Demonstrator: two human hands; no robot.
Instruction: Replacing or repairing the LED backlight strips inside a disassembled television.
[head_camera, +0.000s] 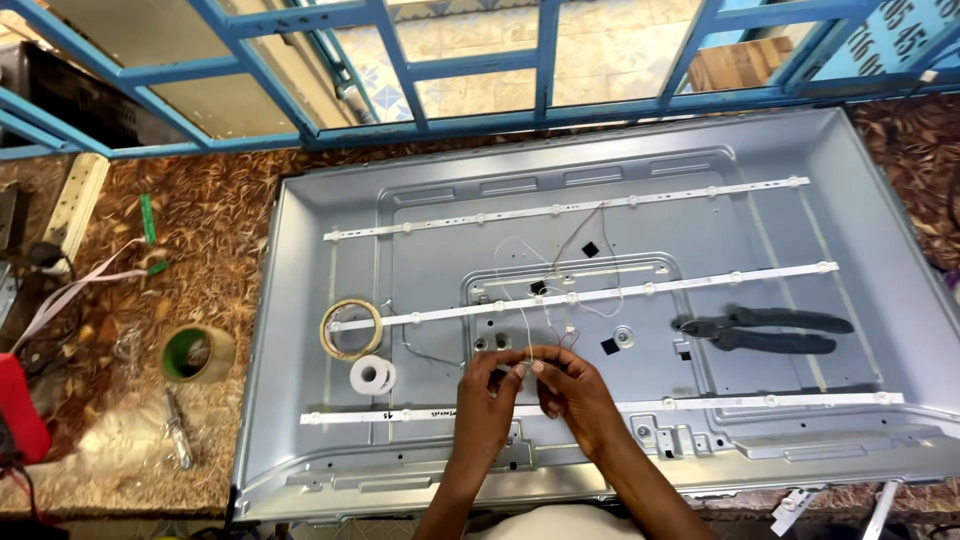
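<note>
Pinching thin white wires (522, 330) with both left hand (487, 395) and right hand (577, 392), just above the lowest LED strip (600, 408) in the metal panel (800, 150).

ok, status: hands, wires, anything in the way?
Left hand and right hand both pinching thin wires together over the metal back panel. Pliers lying to the right, tape rolls to the left; neither in the way.

The thin pale wires (523, 366) pinched between the fingers (512, 367) are too fine to tell how many there are. Both forearms run off the bottom edge, the red plastic object (18, 410) is clipped at left, and the white strips (800, 505) at bottom right are cut off too.
</note>
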